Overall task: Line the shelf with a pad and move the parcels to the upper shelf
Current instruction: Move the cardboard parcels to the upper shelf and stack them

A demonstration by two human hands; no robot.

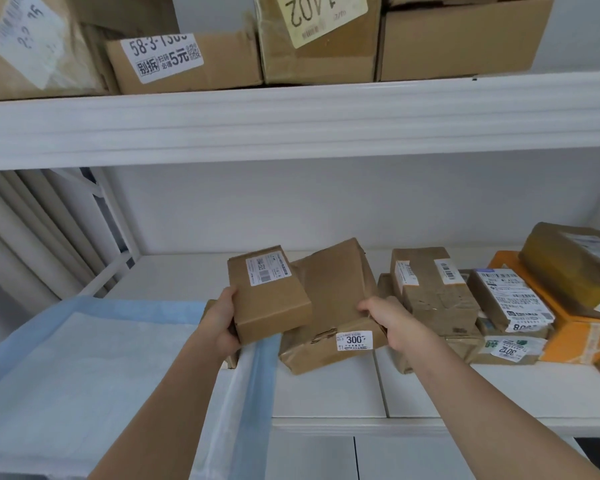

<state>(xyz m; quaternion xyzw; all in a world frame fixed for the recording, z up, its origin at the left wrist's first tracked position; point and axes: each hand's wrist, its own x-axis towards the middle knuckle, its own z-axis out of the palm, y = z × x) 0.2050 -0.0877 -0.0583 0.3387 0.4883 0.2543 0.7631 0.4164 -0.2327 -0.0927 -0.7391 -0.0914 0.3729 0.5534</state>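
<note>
Gripping a small brown box (269,294) by its near left edge, the left hand (222,323) holds it tilted above the lower shelf (329,389). The right hand (394,322) clasps a crumpled brown parcel (333,306) at its right side, just beside the box. A blue pad (84,368) covers the shelf's left part.

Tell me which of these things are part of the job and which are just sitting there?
Part of the job:
- blue and white pad
- small brown cardboard box, left hand
- crumpled brown paper parcel, right hand
- white upper shelf

Just there:
- orange box
- boxes stored above
</note>
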